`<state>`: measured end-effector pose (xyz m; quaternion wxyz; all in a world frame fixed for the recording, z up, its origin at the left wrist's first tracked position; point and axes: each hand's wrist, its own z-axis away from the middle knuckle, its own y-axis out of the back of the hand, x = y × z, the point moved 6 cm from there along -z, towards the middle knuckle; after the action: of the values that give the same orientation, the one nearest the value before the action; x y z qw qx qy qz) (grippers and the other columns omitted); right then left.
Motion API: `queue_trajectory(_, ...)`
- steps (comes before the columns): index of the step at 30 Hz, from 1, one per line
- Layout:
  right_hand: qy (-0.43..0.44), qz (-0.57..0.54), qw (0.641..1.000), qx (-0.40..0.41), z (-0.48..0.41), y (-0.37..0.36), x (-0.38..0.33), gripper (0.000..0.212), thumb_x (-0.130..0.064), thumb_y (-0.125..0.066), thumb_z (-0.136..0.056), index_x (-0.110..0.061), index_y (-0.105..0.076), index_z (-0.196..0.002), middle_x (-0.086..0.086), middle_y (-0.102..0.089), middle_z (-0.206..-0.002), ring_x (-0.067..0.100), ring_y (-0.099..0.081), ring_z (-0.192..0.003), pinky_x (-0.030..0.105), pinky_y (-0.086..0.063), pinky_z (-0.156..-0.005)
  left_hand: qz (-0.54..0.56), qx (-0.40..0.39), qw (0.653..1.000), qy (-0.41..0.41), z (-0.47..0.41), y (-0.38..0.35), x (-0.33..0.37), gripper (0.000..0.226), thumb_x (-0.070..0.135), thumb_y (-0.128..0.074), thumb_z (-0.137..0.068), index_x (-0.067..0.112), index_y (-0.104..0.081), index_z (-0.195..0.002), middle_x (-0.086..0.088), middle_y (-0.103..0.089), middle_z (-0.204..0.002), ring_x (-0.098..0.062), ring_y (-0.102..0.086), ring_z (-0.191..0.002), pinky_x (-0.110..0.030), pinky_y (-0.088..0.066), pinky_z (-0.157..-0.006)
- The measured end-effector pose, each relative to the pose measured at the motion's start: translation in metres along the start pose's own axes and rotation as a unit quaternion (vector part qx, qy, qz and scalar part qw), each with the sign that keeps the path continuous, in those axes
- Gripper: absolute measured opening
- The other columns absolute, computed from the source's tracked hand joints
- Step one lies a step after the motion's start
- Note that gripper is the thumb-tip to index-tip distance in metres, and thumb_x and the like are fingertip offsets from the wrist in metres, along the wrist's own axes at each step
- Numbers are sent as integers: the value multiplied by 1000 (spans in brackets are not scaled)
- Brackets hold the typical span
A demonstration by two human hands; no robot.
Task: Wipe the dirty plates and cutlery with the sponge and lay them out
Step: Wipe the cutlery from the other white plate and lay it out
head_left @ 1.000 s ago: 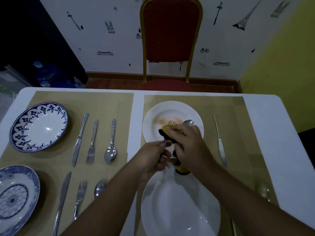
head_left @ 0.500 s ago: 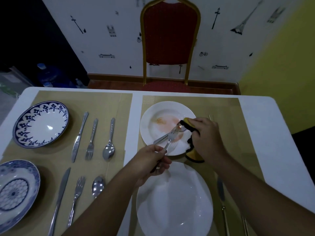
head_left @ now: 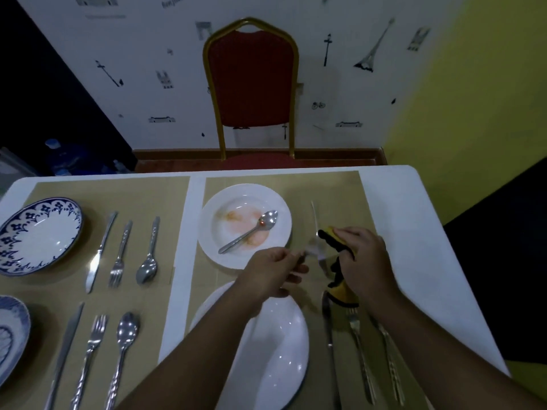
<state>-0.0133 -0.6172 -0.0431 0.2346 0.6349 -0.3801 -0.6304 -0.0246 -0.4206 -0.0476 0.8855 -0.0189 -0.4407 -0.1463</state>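
A stained white plate (head_left: 273, 202) sits at the far side of the right placemat, with a dirty spoon (head_left: 251, 230) lying in it. My left hand (head_left: 273, 269) pinches the handle of a fork (head_left: 314, 251), blurred by motion, just right of that plate. My right hand (head_left: 365, 257) grips a yellow and black sponge (head_left: 329, 234) close against the fork's head. A clean white plate (head_left: 275, 350) lies nearest me, under my left forearm. A knife (head_left: 314, 216) lies right of the stained plate.
A knife (head_left: 328, 324), fork (head_left: 358, 338) and another handle (head_left: 390, 359) lie right of the near plate. The left placemat holds a blue patterned bowl (head_left: 38, 235), a second blue plate (head_left: 11, 329) and two cutlery sets (head_left: 120, 255) (head_left: 93, 350). A red chair (head_left: 251, 84) stands behind the table.
Both hands have moved right, off the stained plate, carrying the fork and sponge with them. The spoon stays lying in the plate.
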Motion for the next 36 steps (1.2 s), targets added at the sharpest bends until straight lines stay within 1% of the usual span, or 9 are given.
queue_trajectory(6,-10,10,1000,-12,12,29,41,48,5,-53,-82,-17,-63,-124,1,-59,-120,22,-42,-109,23,-37,-91,43,24,999,-4,-15,-58,2,11,5,-69,-91,3,-69,-102,-18,-76,-92,-18,-68,-67,-30,-55,-62)
queue_trajectory(16,-16,10,998,-61,-2,33,95,50,6,-52,-80,-18,-65,-121,1,-61,-116,24,-47,-111,30,-46,-94,-38,98,994,-17,-78,-100,4,13,20,-72,-91,8,-73,-96,-13,-73,-81,-10,-65,-55,-20,-51,-49)
queue_trajectory(22,-7,52,994,-99,-34,16,100,46,2,-50,-84,-16,-63,-125,4,-57,-121,23,-39,-113,23,-35,-89,-102,134,984,-49,-135,-107,17,12,26,-76,-84,14,-78,-86,-5,-75,-76,-26,-72,-74,-44,-62,-80)
queue_trajectory(25,-5,62,994,-95,-48,9,101,45,2,-50,-84,-15,-63,-124,7,-53,-120,24,-39,-111,29,-41,-88,-150,145,976,-63,-150,-110,22,32,29,-74,-83,17,-73,-112,-7,-77,-101,-23,-73,-89,-42,-61,-86)
queue_trajectory(27,-1,68,994,-90,-54,3,104,46,5,-52,-81,-13,-63,-122,10,-50,-116,25,-41,-108,33,-45,-85,-215,160,960,-85,-148,-109,22,46,30,-72,-86,14,-64,-128,-7,-72,-116,-23,-70,-102,-38,-56,-93)
queue_trajectory(29,0,79,992,-101,-51,-6,111,49,7,-54,-79,-14,-63,-123,11,-49,-112,27,-42,-103,37,-48,-80,-275,166,937,-139,-136,-111,20,41,26,-68,-90,14,-62,-129,-7,-72,-112,-22,-69,-99,-37,-57,-90)
queue_trajectory(31,-3,94,989,-112,-44,-14,118,52,6,-56,-78,-16,-62,-124,11,-49,-110,29,-42,-100,42,-50,-77,-410,153,871,-223,-121,-119,15,37,32,-61,-92,18,-64,-126,-4,-71,-111,-22,-65,-100,-41,-56,-87)
queue_trajectory(33,1,109,988,-109,-39,-18,120,52,4,-58,-77,-17,-61,-125,11,-50,-108,30,-42,-98,44,-51,-74,-531,114,800,-255,-115,-131,0,48,40,-52,-94,20,-55,-138,-2,-60,-136,-26,-54,-123,-43,-47,-100)
queue_trajectory(36,5,109,989,-101,-42,-18,117,51,2,-59,-78,-17,-61,-125,10,-50,-105,30,-42,-96,40,-50,-71,-588,79,770,-234,-110,-139,-13,62,41,-44,-100,17,-32,-155,-3,-31,-163,-31,-24,-149,-46,-30,-116)
